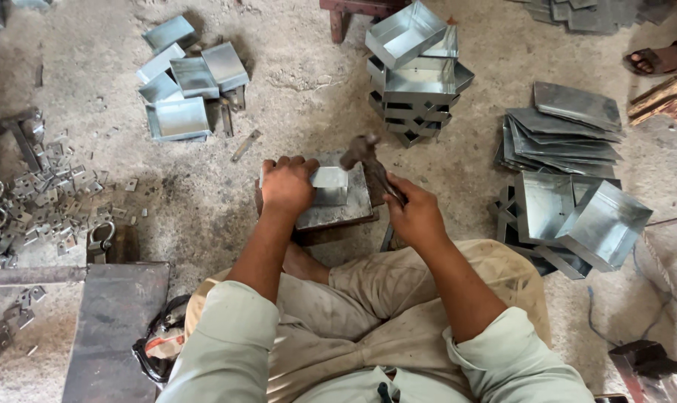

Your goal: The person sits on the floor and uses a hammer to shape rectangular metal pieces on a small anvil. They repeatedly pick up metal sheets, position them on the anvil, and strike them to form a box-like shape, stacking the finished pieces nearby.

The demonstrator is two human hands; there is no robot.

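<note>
Person seated on the dusty concrete floor [308, 89], legs folded around a flat grey steel block [338, 213] serving as anvil. Left hand [286, 186] presses down on a small folded piece of shiny galvanised sheet metal [328, 184] lying on top of the block, fingers curled over its near-left edge, gripping it. Right hand [414, 216], just right of the block, is clenched round the handle of a dark-headed hammer [362, 153], whose head is raised above the block's far-right corner. Judging progress: beyond the block stands a tall stack of finished open sheet-metal trays [417, 71], and to its far left a smaller scatter of similar shallow trays [181, 82], so much looks done. Well right of the block lie a pile of flat cut sheets [566, 134] and partly folded boxes [577, 220], which look like work left.
</note>
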